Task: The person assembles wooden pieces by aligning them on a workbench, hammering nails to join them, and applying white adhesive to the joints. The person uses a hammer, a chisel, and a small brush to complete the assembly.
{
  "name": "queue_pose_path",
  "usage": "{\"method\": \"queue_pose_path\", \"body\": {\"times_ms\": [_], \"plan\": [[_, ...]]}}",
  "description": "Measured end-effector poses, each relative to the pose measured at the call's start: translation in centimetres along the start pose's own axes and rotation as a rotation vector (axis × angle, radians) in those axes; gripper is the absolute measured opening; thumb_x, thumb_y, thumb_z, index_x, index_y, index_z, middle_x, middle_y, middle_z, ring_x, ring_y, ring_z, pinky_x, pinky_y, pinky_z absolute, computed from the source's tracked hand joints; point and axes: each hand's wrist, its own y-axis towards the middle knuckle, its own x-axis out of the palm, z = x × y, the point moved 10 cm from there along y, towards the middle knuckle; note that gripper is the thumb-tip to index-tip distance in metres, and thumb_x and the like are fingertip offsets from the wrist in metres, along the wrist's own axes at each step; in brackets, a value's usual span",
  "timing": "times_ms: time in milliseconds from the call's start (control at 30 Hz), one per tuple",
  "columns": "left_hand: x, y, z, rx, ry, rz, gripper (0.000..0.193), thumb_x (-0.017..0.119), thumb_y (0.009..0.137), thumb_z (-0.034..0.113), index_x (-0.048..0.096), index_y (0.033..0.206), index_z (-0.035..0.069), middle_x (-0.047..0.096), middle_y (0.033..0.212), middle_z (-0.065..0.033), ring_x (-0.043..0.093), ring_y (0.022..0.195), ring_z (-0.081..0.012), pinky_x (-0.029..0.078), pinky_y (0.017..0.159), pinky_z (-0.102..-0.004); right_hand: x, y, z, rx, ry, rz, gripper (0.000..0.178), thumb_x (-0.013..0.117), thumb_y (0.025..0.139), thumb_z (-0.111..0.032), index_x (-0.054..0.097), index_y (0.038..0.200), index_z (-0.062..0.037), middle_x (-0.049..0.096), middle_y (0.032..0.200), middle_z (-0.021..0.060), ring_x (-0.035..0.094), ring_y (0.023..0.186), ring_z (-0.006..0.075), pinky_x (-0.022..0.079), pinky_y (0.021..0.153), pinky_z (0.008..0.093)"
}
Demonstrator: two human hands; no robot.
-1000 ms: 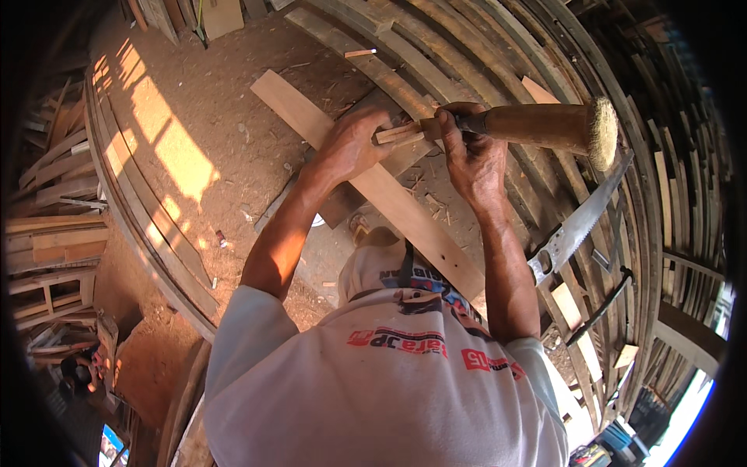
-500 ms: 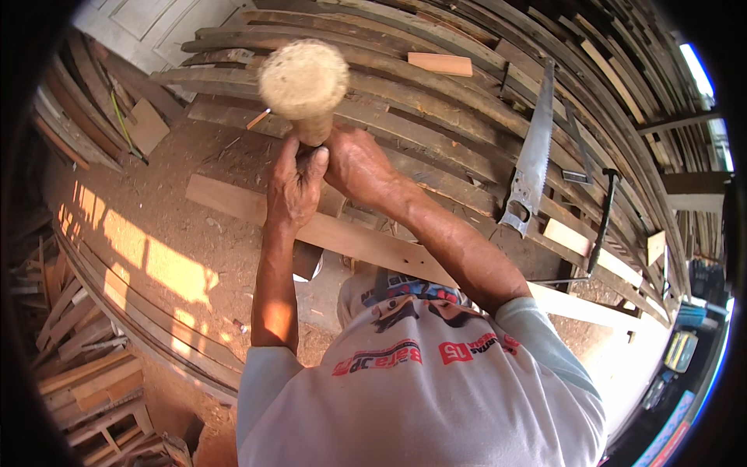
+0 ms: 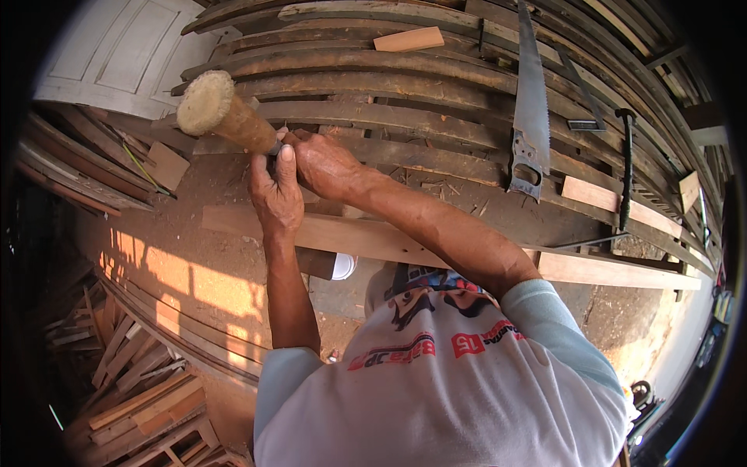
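Note:
A wooden-handled chisel (image 3: 245, 124) is held up in front of me. Its thick brown handle flares to a pale, frayed end that tilts up and left, and a grey metal collar shows by my fingers. My left hand (image 3: 277, 201) is closed around the collar end, thumb pointing up along it. Close against it, my right hand (image 3: 328, 166) has its fingers curled at the same end. Both hands cover the blade. Below them lies a long planed board (image 3: 350, 233), crossed by my forearms.
Rough timber lengths (image 3: 373, 117) lie side by side ahead. On them rest a handsaw (image 3: 529, 117), a try square (image 3: 583, 97), a black-handled tool (image 3: 626, 171) and a short wood block (image 3: 408, 39). Scrap wood (image 3: 148, 405) is heaped at lower left; a white panelled door (image 3: 117, 54) stands far left.
The chisel handle has swung left and tilted, so its side and metal collar now show. Both hands have shifted slightly left. The whole view has also turned a little.

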Motion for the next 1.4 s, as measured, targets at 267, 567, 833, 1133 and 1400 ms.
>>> {"method": "queue_pose_path", "body": {"times_ms": [267,567,833,1133,1400], "plan": [[-0.8,0.0,-0.1,0.006,-0.036,0.155,0.024,0.055,0.113,0.012,0.058,0.133,-0.002,0.073,0.126,-0.0147,0.071,0.112,-0.0245,0.055,0.1,-0.042,-1.3,-0.4,-0.1,-0.062,0.027,-0.067,0.042,0.075,0.095,-0.015,0.063,0.128,0.0081,0.072,0.116,0.0312,0.072,0.109,0.0485,0.06,0.091,0.0545],[-1.1,-0.5,-1.1,-0.101,-0.024,0.143,0.014,0.055,0.114,0.008,0.054,0.126,-0.001,0.075,0.115,-0.0111,0.071,0.104,-0.0161,0.056,0.093,-0.0323,-23.0,-15.6,9.9,0.371,-0.162,0.451,0.049,0.08,0.101,-0.03,0.069,0.138,-0.0002,0.074,0.13,0.0224,0.074,0.119,0.0349,0.06,0.104,0.0463],[-1.3,-0.6,-0.8,-0.145,-0.137,0.155,0.017,0.063,0.111,0.015,0.06,0.121,0.002,0.077,0.112,-0.0084,0.071,0.104,-0.0172,0.056,0.094,-0.0364,-45.4,-46.6,31.8,0.891,-1.116,0.551,0.077,0.072,0.101,-0.053,0.055,0.153,0.0006,0.06,0.147,0.0325,0.058,0.137,0.049,0.049,0.111,0.0566],[-2.4,-1.1,-1.5,-0.078,-0.002,0.143,0.016,0.061,0.114,0.014,0.056,0.123,0.002,0.076,0.114,-0.0081,0.072,0.107,-0.015,0.058,0.096,-0.0322,-48.0,-48.2,30.4,0.882,-1.291,0.537,0.063,0.068,0.104,-0.053,0.066,0.141,-0.0016,0.069,0.125,0.0281,0.066,0.116,0.0461,0.053,0.097,0.0543],[-1.4,-0.6,-1.3,-0.126,-0.021,0.149,0.022,0.063,0.113,0.02,0.058,0.126,0.002,0.077,0.11,-0.0073,0.071,0.103,-0.0148,0.057,0.093,-0.0345,-50.7,-54.6,36.9,0.967,-1.06,0.5,0.048,0.067,0.102,-0.044,0.066,0.114,0.0018,0.072,0.102,0.0302,0.071,0.098,0.0515,0.052,0.083,0.0625]]}}
